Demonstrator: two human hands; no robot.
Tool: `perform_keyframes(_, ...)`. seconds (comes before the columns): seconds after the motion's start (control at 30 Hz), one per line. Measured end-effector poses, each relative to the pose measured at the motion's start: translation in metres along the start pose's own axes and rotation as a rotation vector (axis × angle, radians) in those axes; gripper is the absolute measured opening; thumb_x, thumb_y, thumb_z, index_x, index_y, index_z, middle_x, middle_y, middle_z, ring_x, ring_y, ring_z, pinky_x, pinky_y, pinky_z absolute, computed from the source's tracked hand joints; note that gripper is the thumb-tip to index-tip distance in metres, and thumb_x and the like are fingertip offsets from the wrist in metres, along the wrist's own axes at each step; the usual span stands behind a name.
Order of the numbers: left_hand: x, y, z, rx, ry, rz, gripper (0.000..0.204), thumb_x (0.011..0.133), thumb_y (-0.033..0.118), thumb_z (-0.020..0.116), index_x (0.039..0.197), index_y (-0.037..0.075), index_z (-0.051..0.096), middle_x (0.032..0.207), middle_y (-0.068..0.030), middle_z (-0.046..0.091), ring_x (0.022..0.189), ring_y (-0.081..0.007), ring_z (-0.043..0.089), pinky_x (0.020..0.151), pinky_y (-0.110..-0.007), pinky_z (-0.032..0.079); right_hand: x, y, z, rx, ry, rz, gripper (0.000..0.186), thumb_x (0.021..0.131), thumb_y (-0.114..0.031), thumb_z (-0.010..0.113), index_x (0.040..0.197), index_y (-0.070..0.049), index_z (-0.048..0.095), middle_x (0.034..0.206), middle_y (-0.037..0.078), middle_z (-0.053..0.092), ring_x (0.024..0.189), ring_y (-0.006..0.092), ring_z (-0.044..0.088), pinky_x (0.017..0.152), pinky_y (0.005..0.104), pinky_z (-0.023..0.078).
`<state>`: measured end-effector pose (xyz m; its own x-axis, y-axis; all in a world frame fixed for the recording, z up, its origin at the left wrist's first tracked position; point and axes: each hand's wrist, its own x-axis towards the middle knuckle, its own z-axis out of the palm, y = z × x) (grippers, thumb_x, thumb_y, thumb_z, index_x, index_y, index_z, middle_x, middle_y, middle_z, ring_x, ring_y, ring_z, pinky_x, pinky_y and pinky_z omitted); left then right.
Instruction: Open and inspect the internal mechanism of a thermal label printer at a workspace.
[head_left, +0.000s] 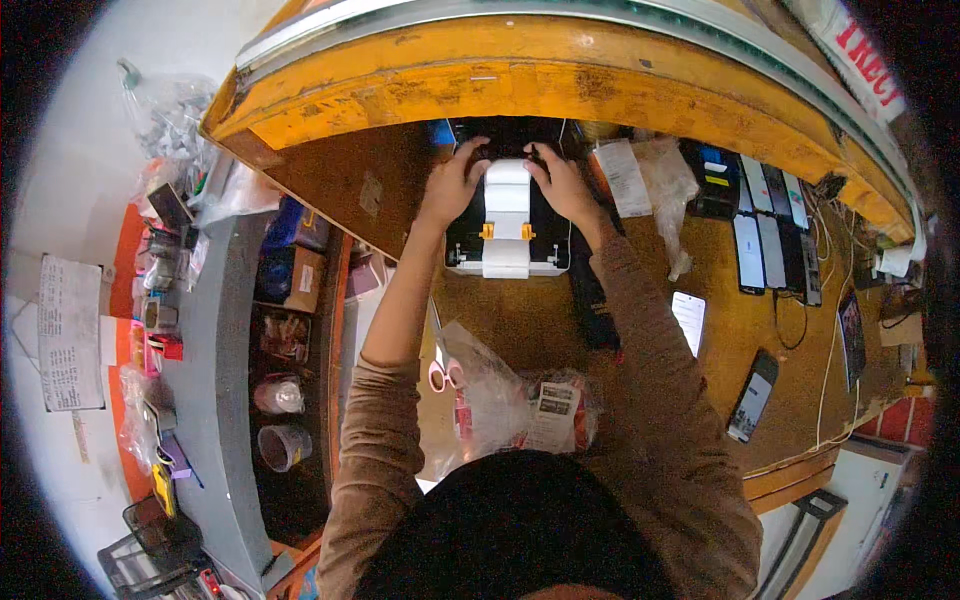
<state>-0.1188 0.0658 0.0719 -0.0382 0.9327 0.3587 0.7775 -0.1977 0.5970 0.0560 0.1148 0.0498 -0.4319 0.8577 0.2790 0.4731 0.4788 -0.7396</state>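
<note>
A label printer point(547, 262) with a pale body sits on the brown tabletop, its black interior showing. A white strip of label paper point(507, 200) runs down its middle, passes between two yellow guides point(488, 231) and hangs over the near edge. My left hand point(453, 187) is at the left of the strip, thumb beside the paper's far end and fingers apart on the black far part. My right hand point(561, 188) mirrors it on the right, its thumb close to the paper's edge and fingers spread. Both hands look open; whether the thumbs press the paper is hard to tell.
Several phones point(748, 253) lie in rows at the right, with two more phones point(688, 318) nearer. Clear plastic packaging point(490, 385) and pink-handled scissors point(440, 376) lie near me. A yellow wooden beam point(400, 95) spans the far side. Shelves point(285, 340) stand at the left.
</note>
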Motion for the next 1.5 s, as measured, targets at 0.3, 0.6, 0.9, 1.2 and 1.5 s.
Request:
perform_keyframes(0.3,-0.001,-0.005,0.007,0.074,0.001,0.031,0.037,0.075,0.018,0.058,0.108,0.013,0.044,0.105,-0.0133,0.052,0.091,-0.0376,0.049,0.073,-0.040,0.043,-0.007,0.009,0.001,-0.016,0.051,-0.084,0.039,0.080,-0.015,0.053,0.114,-0.002,0.041,0.108,0.020,0.050,0.103,0.0344,0.045,0.080,0.0369,0.040)
perform_keyframes(0.6,-0.033,-0.008,0.003,-0.151,0.165,0.085,0.052,0.076,0.022,0.059,0.117,-0.001,0.039,0.116,-0.0222,0.043,0.106,-0.0345,0.043,0.089,-0.037,0.034,-0.035,0.009,0.000,0.024,0.149,-0.190,0.060,0.078,-0.017,0.058,0.125,0.001,0.025,0.125,0.021,0.034,0.116,0.0315,0.034,0.094,0.0352,0.030)
perform_keyframes(0.9,-0.113,0.008,0.003,-0.263,0.137,-0.150,0.040,0.076,0.016,0.058,0.111,0.000,0.045,0.111,-0.0163,0.048,0.104,-0.0221,0.045,0.088,-0.029,0.033,-0.114,0.011,0.015,0.189,0.214,0.009,0.060,0.079,-0.010,0.054,0.127,-0.001,0.018,0.124,0.019,0.033,0.116,0.0256,0.034,0.095,0.0329,0.027)
perform_keyframes(1.2,-0.120,-0.010,-0.010,-0.482,-0.004,-0.340,0.010,0.081,0.008,0.052,0.086,0.001,0.057,0.078,0.0002,0.052,0.069,-0.0062,0.047,0.061,-0.019,0.038,-0.119,0.005,0.003,0.063,0.204,-0.071,0.014,0.072,-0.010,0.063,0.083,-0.004,0.056,0.109,0.018,0.050,0.106,0.0255,0.046,0.082,0.0317,0.039)
perform_keyframes(1.5,-0.119,-0.011,-0.009,-0.414,0.049,-0.242,0.013,0.072,0.003,0.060,0.085,0.001,0.055,0.088,-0.0061,0.053,0.082,-0.0138,0.050,0.073,-0.024,0.038,-0.117,0.007,0.010,0.114,0.245,-0.044,0.016,0.069,-0.008,0.065,0.081,-0.005,0.054,0.107,0.018,0.050,0.103,0.0290,0.047,0.081,0.0346,0.039)
